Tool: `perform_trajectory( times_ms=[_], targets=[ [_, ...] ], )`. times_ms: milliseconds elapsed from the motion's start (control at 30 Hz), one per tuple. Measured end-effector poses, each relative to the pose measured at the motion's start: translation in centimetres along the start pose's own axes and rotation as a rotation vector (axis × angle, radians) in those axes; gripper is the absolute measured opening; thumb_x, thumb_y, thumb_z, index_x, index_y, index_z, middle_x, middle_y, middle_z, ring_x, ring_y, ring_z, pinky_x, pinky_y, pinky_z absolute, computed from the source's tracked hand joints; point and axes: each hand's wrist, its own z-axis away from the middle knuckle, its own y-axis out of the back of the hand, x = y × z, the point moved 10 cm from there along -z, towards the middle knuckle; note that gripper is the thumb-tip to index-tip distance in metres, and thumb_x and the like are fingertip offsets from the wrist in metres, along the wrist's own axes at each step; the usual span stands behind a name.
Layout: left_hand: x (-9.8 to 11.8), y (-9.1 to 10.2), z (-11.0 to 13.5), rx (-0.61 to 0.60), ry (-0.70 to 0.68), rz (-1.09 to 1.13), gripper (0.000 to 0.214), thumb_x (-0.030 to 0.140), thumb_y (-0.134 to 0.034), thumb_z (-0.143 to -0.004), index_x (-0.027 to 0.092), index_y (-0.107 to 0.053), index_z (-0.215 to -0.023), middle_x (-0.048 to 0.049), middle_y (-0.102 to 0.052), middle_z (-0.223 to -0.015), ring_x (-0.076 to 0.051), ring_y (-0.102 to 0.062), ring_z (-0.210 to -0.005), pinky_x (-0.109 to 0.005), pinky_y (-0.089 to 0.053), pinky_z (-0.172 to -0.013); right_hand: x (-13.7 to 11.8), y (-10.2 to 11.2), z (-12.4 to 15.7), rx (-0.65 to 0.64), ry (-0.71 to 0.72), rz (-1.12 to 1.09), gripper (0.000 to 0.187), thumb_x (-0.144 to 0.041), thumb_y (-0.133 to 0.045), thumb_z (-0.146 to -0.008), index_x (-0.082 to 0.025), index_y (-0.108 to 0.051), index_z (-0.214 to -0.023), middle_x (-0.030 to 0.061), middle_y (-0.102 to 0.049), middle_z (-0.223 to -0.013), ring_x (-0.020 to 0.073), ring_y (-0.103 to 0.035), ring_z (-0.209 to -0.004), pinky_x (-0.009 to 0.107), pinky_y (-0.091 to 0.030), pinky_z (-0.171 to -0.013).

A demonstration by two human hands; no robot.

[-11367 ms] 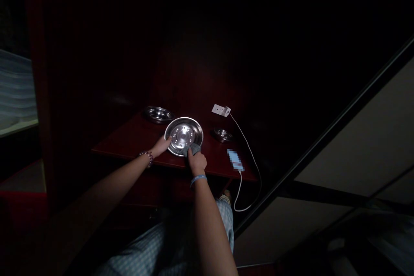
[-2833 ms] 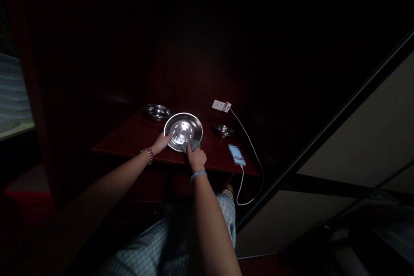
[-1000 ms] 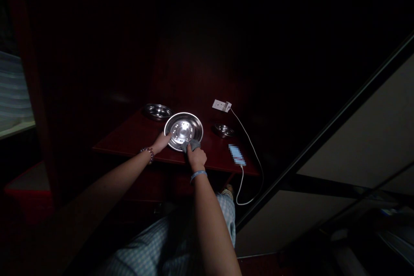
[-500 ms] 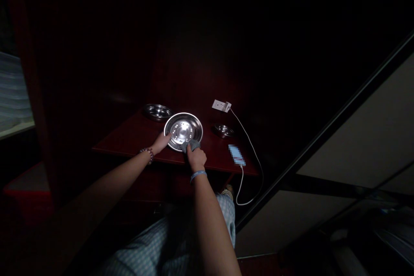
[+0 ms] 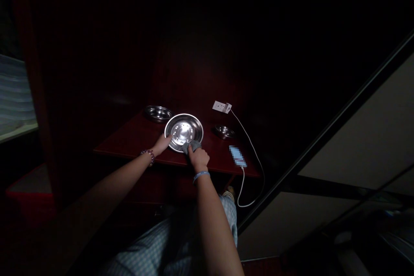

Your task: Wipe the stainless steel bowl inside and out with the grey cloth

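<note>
A shiny round metal basin point(image 5: 184, 131) is tilted toward me above the front of a dark red tabletop point(image 5: 129, 140). On its left rim, my left hand point(image 5: 161, 144) is closed, thumb over the inner side. My right hand point(image 5: 199, 157) grips a grey cloth point(image 5: 192, 145) that lies against the basin's lower right rim. Behind and to the left rests another metal basin point(image 5: 158, 114). A smaller metal bowl point(image 5: 224, 132) stands to the right.
A white wall socket point(image 5: 222, 107) holds a charger. Its white cable point(image 5: 250, 140) runs down to a phone point(image 5: 237, 156) near the right front edge. Stacked clear plastic containers point(image 5: 14, 95) stand at far left. A slanted panel edge point(image 5: 291, 181) borders the right.
The view has shifted slightly. My right hand and the cloth have moved a little to the right along the basin's rim; my left hand keeps its hold.
</note>
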Motion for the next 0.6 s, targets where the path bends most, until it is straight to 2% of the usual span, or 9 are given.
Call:
perform_trajectory(
  times_ms=[167,267,400,600],
  targets=[
    [0.6,-0.3,0.4,-0.053,-0.014,0.029,0.022,0.020,-0.065,-0.083,0.011,-0.073,-0.101,-0.0175,-0.081,-0.108,-0.037,-0.072,-0.119,-0.045,-0.055,-0.108,0.4,2.0,-0.7,0.101,0.026,0.080,0.063,-0.058,-0.045,-0.108,-0.006,-0.079,-0.120,0.0273,-0.077,-0.122,0.0361,-0.075,-0.119,0.040,-0.056,-0.096],
    [0.2,-0.3,0.3,-0.037,-0.002,0.043,0.025,0.027,-0.070,-0.081,0.014,-0.073,-0.102,-0.0175,-0.081,-0.112,-0.037,-0.073,-0.120,-0.049,-0.054,-0.110,0.7,2.4,-0.8,0.132,0.020,0.078,0.061,-0.057,-0.045,-0.108,-0.007,-0.079,-0.118,0.0262,-0.078,-0.120,0.0340,-0.075,-0.117,0.038,-0.054,-0.093],
    [-0.7,-0.2,-0.1,-0.022,0.029,0.036,0.031,0.036,-0.074,-0.080,0.017,-0.072,-0.104,-0.0167,-0.081,-0.113,-0.035,-0.073,-0.120,-0.049,-0.053,-0.111,0.9,3.1,-1.1,0.217,0.044,0.082,0.057,-0.053,-0.048,-0.108,-0.005,-0.075,-0.123,0.0273,-0.077,-0.120,0.0346,-0.070,-0.123,0.039,-0.049,-0.099],
    [-1.5,-0.9,-0.7,-0.083,0.032,-0.015,0.024,0.039,-0.071,-0.082,0.017,-0.071,-0.092,-0.0137,-0.081,-0.101,-0.034,-0.074,-0.114,-0.044,-0.056,-0.104,1.8,4.8,-1.4,0.420,0.079,0.058,0.051,-0.044,-0.053,-0.105,-0.006,-0.068,-0.134,0.0275,-0.073,-0.129,0.0384,-0.060,-0.129,0.045,-0.044,-0.102]
  ],
)
